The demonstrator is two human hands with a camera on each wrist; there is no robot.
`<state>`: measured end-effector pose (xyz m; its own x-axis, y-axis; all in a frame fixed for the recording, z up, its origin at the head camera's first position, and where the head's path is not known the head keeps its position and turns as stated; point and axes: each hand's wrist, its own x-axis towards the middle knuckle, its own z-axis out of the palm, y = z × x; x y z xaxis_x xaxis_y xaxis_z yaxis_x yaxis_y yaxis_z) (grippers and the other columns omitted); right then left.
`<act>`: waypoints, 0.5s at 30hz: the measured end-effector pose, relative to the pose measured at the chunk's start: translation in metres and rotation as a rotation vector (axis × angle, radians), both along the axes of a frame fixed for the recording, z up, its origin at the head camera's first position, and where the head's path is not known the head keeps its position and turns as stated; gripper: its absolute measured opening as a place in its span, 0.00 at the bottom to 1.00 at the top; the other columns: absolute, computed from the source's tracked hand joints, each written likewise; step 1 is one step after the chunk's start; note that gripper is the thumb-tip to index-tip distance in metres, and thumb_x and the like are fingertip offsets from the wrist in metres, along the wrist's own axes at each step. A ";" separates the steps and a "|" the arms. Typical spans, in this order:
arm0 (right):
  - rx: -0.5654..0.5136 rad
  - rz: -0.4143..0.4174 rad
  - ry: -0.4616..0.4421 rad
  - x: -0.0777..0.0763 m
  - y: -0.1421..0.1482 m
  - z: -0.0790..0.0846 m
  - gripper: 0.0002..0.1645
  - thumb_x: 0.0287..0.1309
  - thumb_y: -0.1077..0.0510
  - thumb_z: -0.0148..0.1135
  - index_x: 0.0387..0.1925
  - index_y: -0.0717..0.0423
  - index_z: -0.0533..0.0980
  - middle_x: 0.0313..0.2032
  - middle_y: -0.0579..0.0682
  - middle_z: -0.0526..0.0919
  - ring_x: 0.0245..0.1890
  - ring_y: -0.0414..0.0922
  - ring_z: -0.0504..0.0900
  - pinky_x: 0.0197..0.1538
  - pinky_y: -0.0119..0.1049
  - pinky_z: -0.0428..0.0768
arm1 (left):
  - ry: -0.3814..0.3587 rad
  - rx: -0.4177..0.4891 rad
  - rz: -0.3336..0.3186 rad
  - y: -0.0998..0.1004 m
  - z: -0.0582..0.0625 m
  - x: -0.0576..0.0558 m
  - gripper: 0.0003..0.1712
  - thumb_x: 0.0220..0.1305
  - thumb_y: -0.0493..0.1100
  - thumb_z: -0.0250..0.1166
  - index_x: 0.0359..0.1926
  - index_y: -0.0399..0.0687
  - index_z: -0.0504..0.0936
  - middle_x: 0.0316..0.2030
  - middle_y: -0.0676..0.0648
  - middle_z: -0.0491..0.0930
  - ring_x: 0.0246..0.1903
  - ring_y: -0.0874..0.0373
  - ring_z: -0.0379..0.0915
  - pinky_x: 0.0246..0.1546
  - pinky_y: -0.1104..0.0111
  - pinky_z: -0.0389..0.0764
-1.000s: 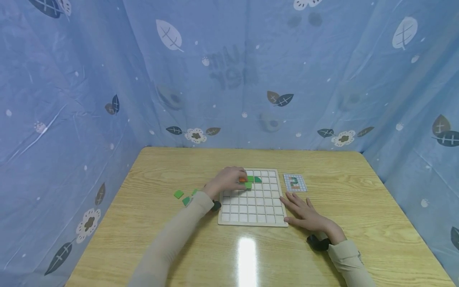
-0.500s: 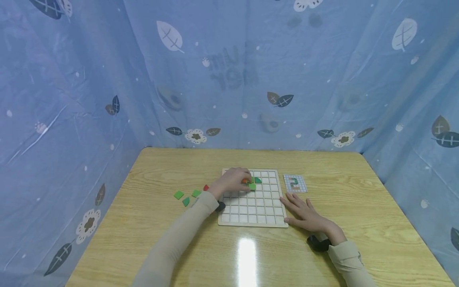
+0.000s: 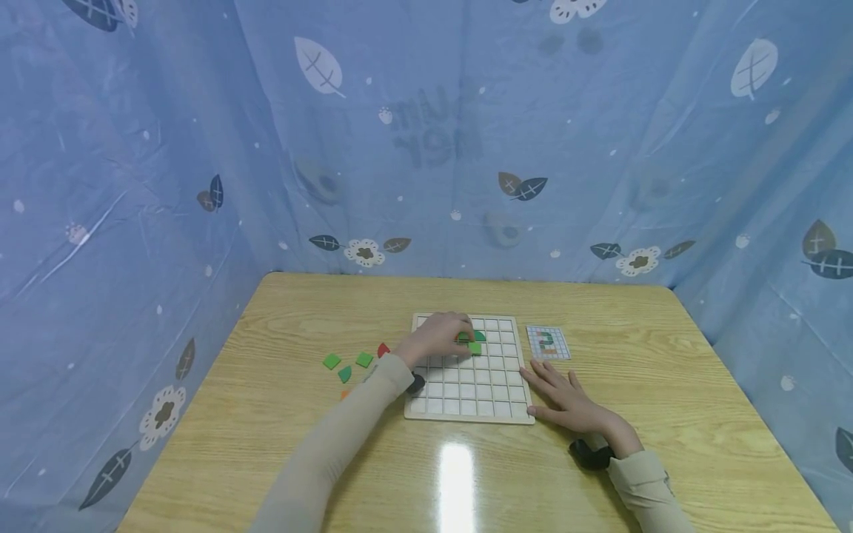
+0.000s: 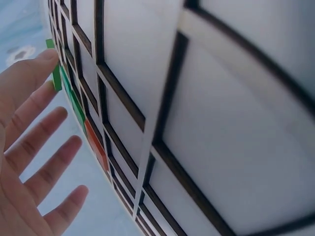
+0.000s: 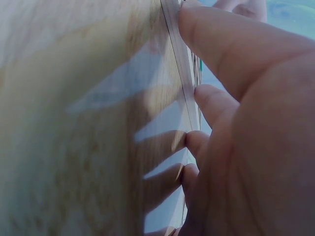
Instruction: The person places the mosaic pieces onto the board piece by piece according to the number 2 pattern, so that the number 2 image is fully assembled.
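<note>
A white grid board (image 3: 460, 409) with a wooden frame lies on the table. Over its upper part is my left hand (image 3: 441, 334), thumb and index finger pinching a green square tile (image 4: 56, 76) close above the cells. Just beyond the tile, a dark green quarter-round piece (image 3: 480, 336) sits in the grid. The left wrist view also has an orange-red piece (image 4: 96, 145) in the board, beside a green one (image 4: 77, 105); the hand mostly hides them from the head view. My right hand (image 3: 566, 400) rests with spread fingers, fingertips at the board's right edge.
Left of the board lie loose pieces: green squares (image 3: 332, 361), a dark green quarter-round (image 3: 344, 374), a red piece (image 3: 383, 349) and an orange one (image 3: 344, 394) partly behind the sleeve. A pattern card (image 3: 549, 343) lies right of the board. Blue curtains surround the table.
My left hand has shifted slightly right across the board with the green tile, uncovering the red and orange pieces on the left. The right hand has stayed at the board's edge.
</note>
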<state>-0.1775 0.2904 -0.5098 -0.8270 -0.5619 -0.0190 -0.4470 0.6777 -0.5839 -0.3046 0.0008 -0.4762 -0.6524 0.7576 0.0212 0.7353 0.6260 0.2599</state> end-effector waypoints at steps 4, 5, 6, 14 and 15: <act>0.004 -0.004 -0.002 0.000 0.000 0.000 0.41 0.61 0.47 0.56 0.70 0.52 0.52 0.71 0.61 0.46 0.69 0.65 0.39 0.60 0.70 0.30 | -0.010 0.006 0.001 0.002 -0.002 -0.002 0.16 0.57 0.55 0.65 0.45 0.58 0.82 0.49 0.56 0.75 0.46 0.62 0.72 0.46 0.67 0.74; 0.005 -0.005 -0.003 0.000 0.000 0.000 0.41 0.61 0.47 0.56 0.70 0.52 0.52 0.71 0.61 0.46 0.69 0.65 0.39 0.60 0.70 0.30 | -0.012 0.006 0.001 0.003 -0.003 -0.002 0.16 0.57 0.55 0.65 0.45 0.58 0.82 0.49 0.56 0.75 0.47 0.62 0.72 0.46 0.67 0.74; 0.006 -0.005 -0.003 0.000 0.000 0.000 0.41 0.61 0.47 0.56 0.70 0.52 0.52 0.71 0.61 0.46 0.69 0.65 0.39 0.60 0.70 0.30 | -0.015 0.006 0.002 0.004 -0.003 -0.002 0.16 0.57 0.55 0.65 0.45 0.58 0.82 0.49 0.56 0.75 0.47 0.61 0.71 0.47 0.66 0.74; 0.001 -0.001 -0.002 0.001 -0.001 0.003 0.41 0.61 0.48 0.56 0.70 0.53 0.53 0.70 0.62 0.46 0.69 0.65 0.40 0.60 0.70 0.31 | -0.004 -0.016 0.014 0.007 -0.004 -0.004 0.16 0.56 0.57 0.65 0.45 0.60 0.82 0.49 0.56 0.75 0.48 0.62 0.72 0.49 0.66 0.74; 0.003 -0.002 -0.002 0.001 -0.001 0.003 0.41 0.61 0.48 0.56 0.70 0.53 0.53 0.70 0.62 0.46 0.69 0.65 0.40 0.60 0.70 0.31 | -0.002 -0.019 0.014 0.008 -0.004 -0.004 0.17 0.56 0.57 0.65 0.45 0.60 0.82 0.48 0.56 0.75 0.47 0.62 0.72 0.49 0.66 0.74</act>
